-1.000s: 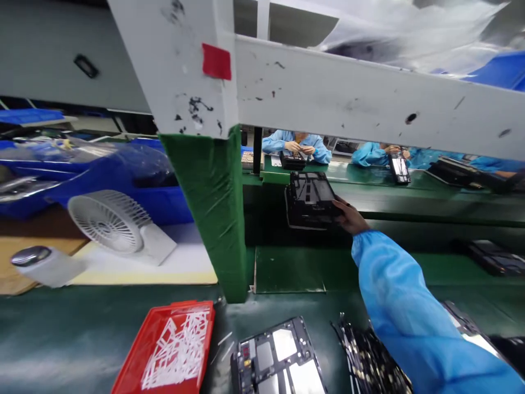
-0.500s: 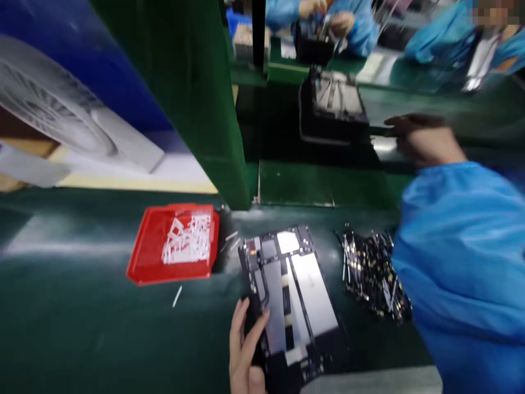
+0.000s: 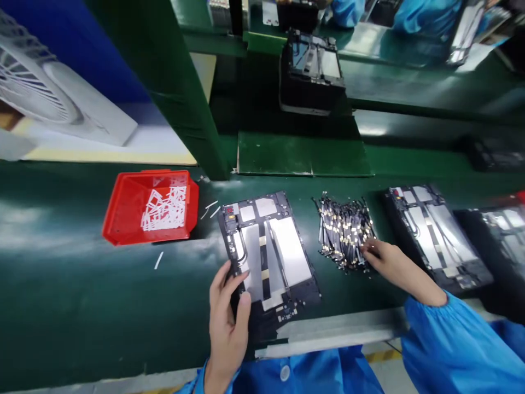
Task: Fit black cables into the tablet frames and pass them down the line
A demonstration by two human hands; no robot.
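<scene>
An opened tablet (image 3: pixel 256 262) lies on the bench in front of me, its silver battery panels and dark ribbon cables showing. My left hand (image 3: pixel 229 312) rests along its lower left edge, fingers apart, some of them on the tablet's face. To the right of it is a pile of thin black flex cables (image 3: pixel 342 230) with gold-coloured ends. My right hand (image 3: pixel 385 262) has its fingers pinched together at the pile's right edge. What sits between those fingertips is hidden. Some thin white strips (image 3: pixel 210 208) lie loose by the tablet's upper left corner.
A red tray (image 3: pixel 123 210) with white frame-like pieces stands at left. More opened tablets (image 3: pixel 441 235) lie at right, and a stack of them (image 3: pixel 309 76) stands on the shelf behind. A green post (image 3: pixel 180 104) rises beside a white fan (image 3: pixel 61 87). Co-workers' blue sleeves (image 3: pixel 426 16) show opposite.
My right hand has come down from the shelf at the back right to the cable pile. My left hand stays at the tablet. The view has tilted down and shifted right.
</scene>
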